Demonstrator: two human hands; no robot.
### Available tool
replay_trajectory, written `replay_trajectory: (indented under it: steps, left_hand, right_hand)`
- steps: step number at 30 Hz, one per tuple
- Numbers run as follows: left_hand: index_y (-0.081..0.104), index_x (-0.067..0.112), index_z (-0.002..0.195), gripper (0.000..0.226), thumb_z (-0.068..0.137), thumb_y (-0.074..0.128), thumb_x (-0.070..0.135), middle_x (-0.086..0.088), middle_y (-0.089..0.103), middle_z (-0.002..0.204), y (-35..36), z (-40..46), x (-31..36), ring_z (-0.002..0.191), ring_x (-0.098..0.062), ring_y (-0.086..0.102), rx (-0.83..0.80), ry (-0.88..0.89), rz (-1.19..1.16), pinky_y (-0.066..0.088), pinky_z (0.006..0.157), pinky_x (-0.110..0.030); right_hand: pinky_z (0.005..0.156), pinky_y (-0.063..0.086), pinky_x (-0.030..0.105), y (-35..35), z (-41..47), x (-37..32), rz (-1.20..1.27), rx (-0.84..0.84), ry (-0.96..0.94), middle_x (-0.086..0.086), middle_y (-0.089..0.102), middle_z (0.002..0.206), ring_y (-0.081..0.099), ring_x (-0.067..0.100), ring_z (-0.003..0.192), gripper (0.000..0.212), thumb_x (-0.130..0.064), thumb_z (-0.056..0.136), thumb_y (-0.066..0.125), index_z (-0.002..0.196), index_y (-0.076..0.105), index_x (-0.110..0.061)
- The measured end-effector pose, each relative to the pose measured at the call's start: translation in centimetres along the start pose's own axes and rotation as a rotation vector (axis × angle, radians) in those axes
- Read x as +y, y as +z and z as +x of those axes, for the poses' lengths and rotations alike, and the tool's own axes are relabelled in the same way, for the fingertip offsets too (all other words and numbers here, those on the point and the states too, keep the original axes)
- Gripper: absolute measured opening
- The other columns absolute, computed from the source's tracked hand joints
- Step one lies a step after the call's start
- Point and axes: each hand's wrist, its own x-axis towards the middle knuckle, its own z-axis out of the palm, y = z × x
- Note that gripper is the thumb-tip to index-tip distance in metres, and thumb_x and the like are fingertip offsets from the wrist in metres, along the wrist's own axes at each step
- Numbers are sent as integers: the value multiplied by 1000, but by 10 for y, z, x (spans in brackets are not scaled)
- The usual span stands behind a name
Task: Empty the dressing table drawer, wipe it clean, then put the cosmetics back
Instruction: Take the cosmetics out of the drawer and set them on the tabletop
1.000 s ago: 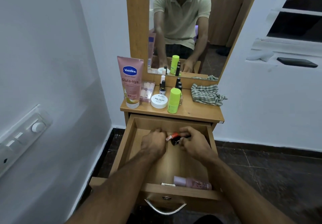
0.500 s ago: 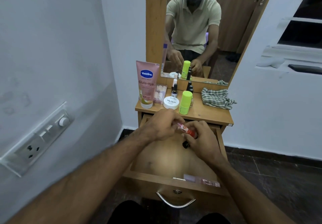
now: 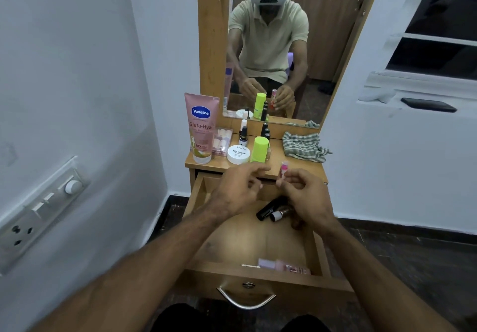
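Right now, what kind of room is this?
Probably a bedroom or dressing corner at home: a wooden dressing table with a tall mirror, cosmetics like a Vaseline tube, and an open drawer.

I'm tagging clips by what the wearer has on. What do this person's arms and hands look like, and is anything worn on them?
Both forearms are bare up to the frame edge; the left hand and right hand show no gloves, rings, watch or bands. The mirror shows short pale-green polo sleeves ending above the elbows.

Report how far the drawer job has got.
Done: several cosmetics, including the Vaseline tube, stand on the tabletop. In hand: the right hand pinches a small pink bottle; the left hand holds nothing. Left: two dark tubes and a pink bottle remain in the drawer; the cloth lies unused.
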Motion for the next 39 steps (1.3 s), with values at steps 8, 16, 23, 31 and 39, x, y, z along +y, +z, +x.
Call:
replay_trajectory:
  steps: [8,16,23,31,39]
  left_hand:
    - [70,37,105,19,88,74,31,21,69,98,24,-5,-50,90,0,63,-186,-279,243,45,71,-18]
    - [68,33,92,23,78,79,47,18,70,97,49,9,-55,96,-9,66,-274,-407,309,55,87,-32]
    - [71,29,115,37,83,74,49,3,72,110,75,12,-44,103,-21,67,-321,-425,433,55,89,-36]
    - [75,28,107,24,83,77,32,4,73,108,52,-5,-43,104,-19,67,-265,-557,247,56,89,-35]
    - [66,12,119,21,98,61,14,2,67,84,11,-35,-30,69,-10,66,-266,-472,-181,51,61,-27]
  right_hand:
    - [88,58,33,13,52,6,-125,33,70,-16,71,87,67,2,86,21,-30,83,82,100,71,-31]
    - [103,46,48,30,75,10,-182,64,78,-21,68,82,68,6,91,26,-39,81,82,104,72,-34]
    - [105,51,36,22,70,19,33,-14,105,-7,72,117,66,4,107,57,-21,81,84,134,64,-17]
    - [108,48,35,-4,53,19,48,-73,74,-1,68,128,62,12,119,50,-12,91,74,139,60,-14]
    - [82,50,11,-12,12,8,66,-39,93,-4,70,119,64,3,104,32,-17,94,71,125,69,-15]
